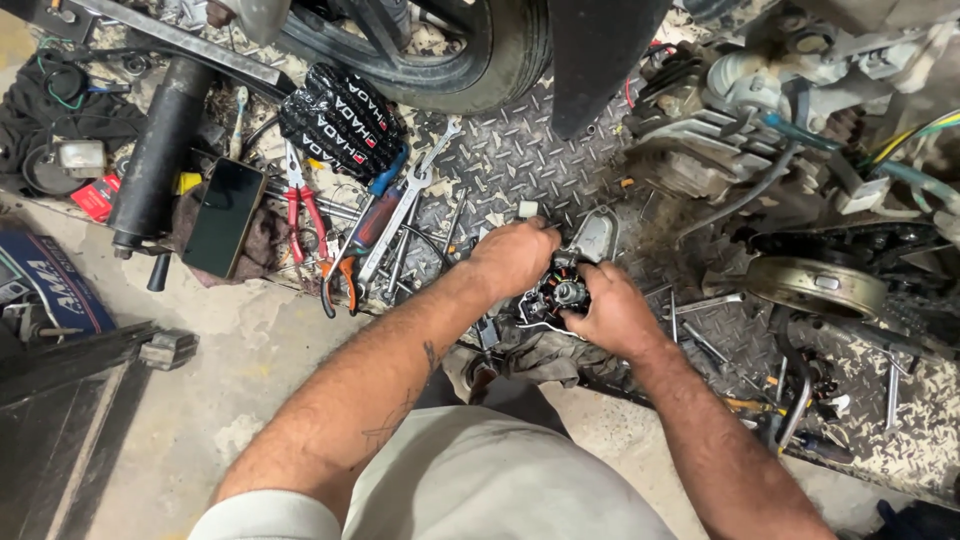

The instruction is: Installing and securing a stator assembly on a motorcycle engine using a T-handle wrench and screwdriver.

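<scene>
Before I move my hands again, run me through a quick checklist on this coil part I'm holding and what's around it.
1. Left hand on the stator coil assembly: ok.
2. Right hand gripping its near side: ok.
3. Grey cover seated properly behind it: cannot tell.
4. Wrench and red-handled pliers lying close on the left: ok.
5. Phone away from the work: ok.
6. Floor plate free of loose clutter: not ok.

Embossed steel tread plate (520, 150), dull and grimy. Stator assembly (560, 292): copper-wound coils around a bright metal core. Cover plate (598, 236), matt grey cast metal. Pliers (300, 205), glossy red plastic grips. Phone (224, 216), glossy black glass. Tyre (470, 60), matt black rubber. Concrete floor (230, 350), rough, stained.
</scene>
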